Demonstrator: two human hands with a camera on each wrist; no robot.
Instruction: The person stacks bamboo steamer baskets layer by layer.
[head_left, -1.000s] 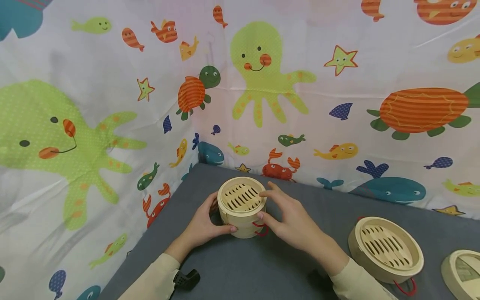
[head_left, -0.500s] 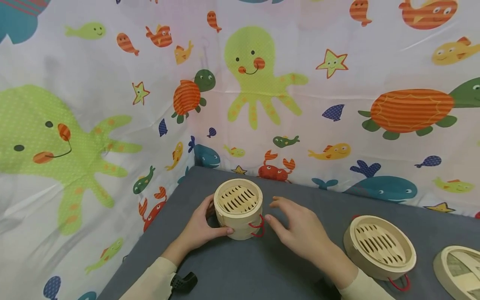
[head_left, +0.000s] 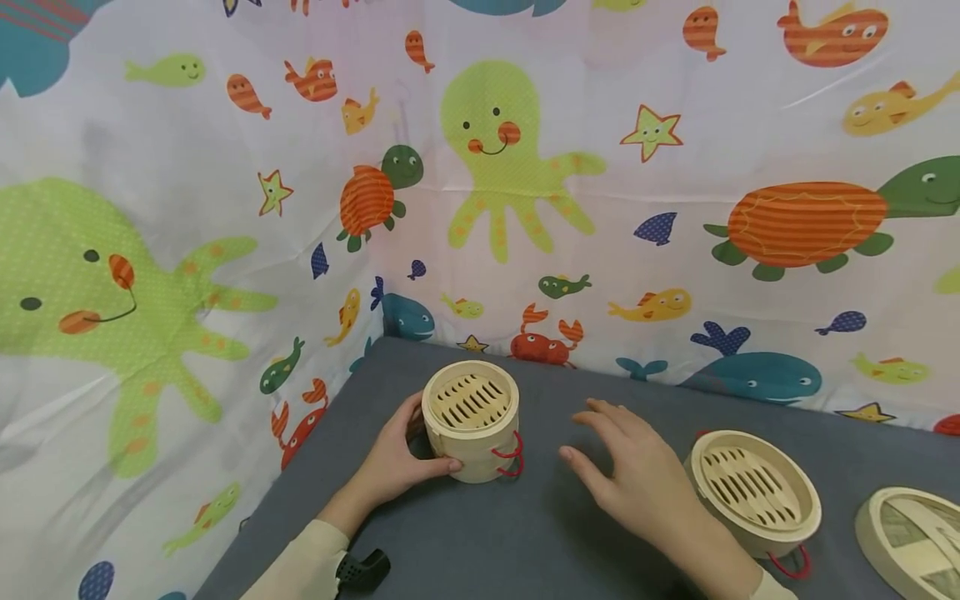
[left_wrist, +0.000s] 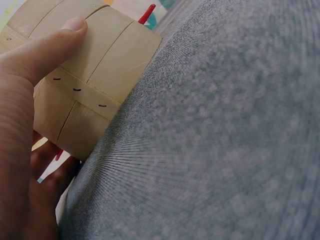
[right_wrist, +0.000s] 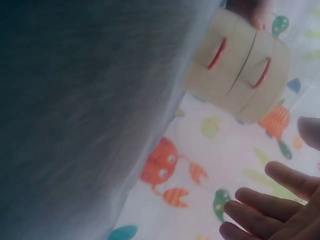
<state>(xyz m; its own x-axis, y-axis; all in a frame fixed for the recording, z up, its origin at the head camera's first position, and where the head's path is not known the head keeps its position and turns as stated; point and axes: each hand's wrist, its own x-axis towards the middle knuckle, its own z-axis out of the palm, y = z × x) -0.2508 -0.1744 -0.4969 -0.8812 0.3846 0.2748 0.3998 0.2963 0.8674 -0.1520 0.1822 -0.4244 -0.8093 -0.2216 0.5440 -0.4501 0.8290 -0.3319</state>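
Note:
Two bamboo steamer baskets stand stacked (head_left: 480, 450) on the grey table, the upper one showing its slatted floor (head_left: 471, 400). Red cord handles (head_left: 510, 452) stick out from their right side. My left hand (head_left: 393, 458) holds the stack from the left, thumb across the front and fingers round the back. In the left wrist view that thumb presses on the bamboo wall (left_wrist: 115, 55) near a seam. My right hand (head_left: 637, 471) hovers to the right of the stack, apart from it, fingers spread and holding nothing.
Farther right sits another slatted steamer basket (head_left: 701, 467) with red handles, partly overlapped by my right forearm. A round bamboo piece with crossed strips (head_left: 870, 533) lies at the right edge. Sea-animal cloth (head_left: 570, 242) hangs behind and left of the table (head_left: 510, 550).
My right hand has let go of the stack's right side and drawn away to the right. The left hand keeps its hold, and the head view has shifted slightly.

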